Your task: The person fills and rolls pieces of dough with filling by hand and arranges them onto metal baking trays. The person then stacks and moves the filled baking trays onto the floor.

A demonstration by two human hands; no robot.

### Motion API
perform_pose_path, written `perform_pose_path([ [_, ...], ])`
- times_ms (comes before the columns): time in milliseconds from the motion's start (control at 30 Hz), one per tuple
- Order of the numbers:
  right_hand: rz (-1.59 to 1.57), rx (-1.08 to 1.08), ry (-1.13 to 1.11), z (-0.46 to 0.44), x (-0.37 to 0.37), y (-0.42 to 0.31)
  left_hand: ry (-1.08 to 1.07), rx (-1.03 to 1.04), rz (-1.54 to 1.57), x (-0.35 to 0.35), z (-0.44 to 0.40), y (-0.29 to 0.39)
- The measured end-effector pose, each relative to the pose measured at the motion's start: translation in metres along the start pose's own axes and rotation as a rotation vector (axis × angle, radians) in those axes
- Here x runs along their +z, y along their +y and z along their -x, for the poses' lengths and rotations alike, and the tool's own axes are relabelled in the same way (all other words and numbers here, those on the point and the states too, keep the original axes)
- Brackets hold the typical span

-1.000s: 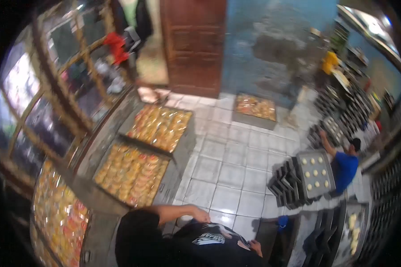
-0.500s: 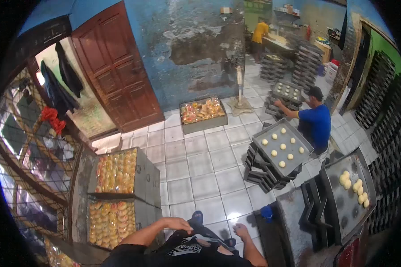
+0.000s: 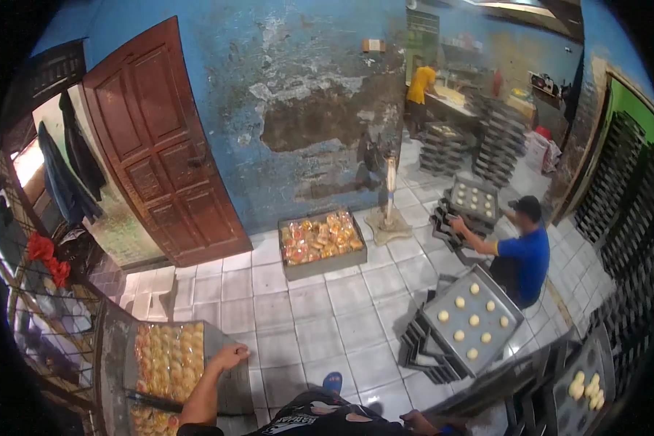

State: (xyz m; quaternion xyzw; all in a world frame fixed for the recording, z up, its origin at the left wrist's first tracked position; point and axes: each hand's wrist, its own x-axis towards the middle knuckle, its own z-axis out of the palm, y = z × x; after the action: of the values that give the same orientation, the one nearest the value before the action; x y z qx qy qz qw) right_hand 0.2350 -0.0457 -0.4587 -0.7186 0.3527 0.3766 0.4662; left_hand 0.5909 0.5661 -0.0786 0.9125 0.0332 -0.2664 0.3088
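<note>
1. The bread box (image 3: pixel 229 393) is placed nearer the camera than the red-brown door (image 3: pixel 168 155); its bun rows are pointed towards the door, and its open top appears longest that way.
2. Of the hands, the left hand (image 3: pixel 230 356) is held loosely curled at the box's door-side corner; whether anything is grasped or touched cannot be told. The right hand (image 3: pixel 417 421) is blurred and partly cut off; its state cannot be told.
3. White floor tiles (image 3: pixel 309 311) are laid before the door; right of it, a blue wall (image 3: pixel 229 54) is patched with bare plaster.
4. Compared with half a second ago, the left hand is shifted from the shirt to the box.
</note>
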Motion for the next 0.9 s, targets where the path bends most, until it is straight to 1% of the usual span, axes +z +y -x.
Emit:
perform_pose_path([
  [67, -0.150, 0.000, 0.016, 0.014, -0.026, -0.063, 0.135, 0.268, -0.077, -0.039, -0.070, 0.020],
  [100, -0.229, -0.073, 0.018, 0.014, -0.032, -0.096, 0.174, 0.348, -0.159, -0.061, -0.107, 0.039],
  [167, -0.588, -0.173, -0.046, -0.005, -0.065, -0.156, 0.263, 0.506, -0.327, -0.116, -0.196, 0.106],
  [200, -0.486, -0.219, 0.052, -0.002, -0.079, -0.200, 0.303, 0.625, -0.361, -0.144, -0.239, 0.152],
  [233, -0.381, -0.268, 0.150, 0.005, -0.090, -0.251, 0.413, 0.707, -0.446, -0.167, -0.256, 0.226],
  [267, -0.390, -0.270, 0.157, 0.016, -0.102, -0.303, 0.471, 0.831, -0.553, -0.193, -0.292, 0.282],
  [300, -0.489, -0.344, 0.183, 0.024, -0.115, -0.352, 0.594, 0.982, -0.622, -0.215, -0.314, 0.348],
  [333, -0.588, -0.424, 0.211, 0.021, -0.130, -0.394, 0.628, 0.988, -0.647, -0.235, -0.331, 0.419],
  [367, -0.600, -0.439, 0.217, 0.008, -0.148, -0.430, 0.656, 1.077, -0.697, -0.255, -0.342, 0.486],
  [433, -0.378, -0.550, 0.282, -0.025, -0.183, -0.484, 0.824, 1.196, -0.828, -0.288, -0.394, 0.597],
  [467, -0.392, -0.561, 0.281, -0.050, -0.197, -0.504, 0.890, 1.201, -0.917, -0.302, -0.415, 0.648],
  [533, -0.377, -0.607, 0.336, -0.103, -0.237, -0.534, 0.921, 1.214, -0.933, -0.326, -0.453, 0.739],
  [567, -0.371, -0.612, 0.366, -0.132, -0.255, -0.541, 0.899, 1.133, -0.979, -0.339, -0.474, 0.784],
  [633, -0.190, -0.575, 0.472, -0.127, -0.300, -0.584, 0.873, 0.951, -1.115, -0.359, -0.505, 0.867],
  [667, -0.069, -0.545, 0.533, -0.108, -0.330, -0.605, 0.876, 0.966, -1.098, -0.367, -0.525, 0.899],
  [733, -0.268, -0.508, 0.538, -0.101, -0.367, -0.630, 0.963, 0.986, -1.134, -0.383, -0.580, 0.945],
  [767, -0.258, -0.533, 0.547, -0.093, -0.387, -0.643, 1.010, 1.062, -1.100, -0.391, -0.613, 0.968],
  [800, -0.254, -0.529, 0.552, -0.094, -0.401, -0.650, 1.009, 1.063, -1.092, -0.397, -0.630, 0.989],
  [867, -0.093, -0.435, 0.661, -0.108, -0.431, -0.652, 0.985, 1.039, -1.096, -0.407, -0.662, 1.036],
  [900, -0.145, -0.313, 0.678, -0.138, -0.438, -0.641, 0.993, 1.057, -1.079, -0.412, -0.682, 1.059],
])
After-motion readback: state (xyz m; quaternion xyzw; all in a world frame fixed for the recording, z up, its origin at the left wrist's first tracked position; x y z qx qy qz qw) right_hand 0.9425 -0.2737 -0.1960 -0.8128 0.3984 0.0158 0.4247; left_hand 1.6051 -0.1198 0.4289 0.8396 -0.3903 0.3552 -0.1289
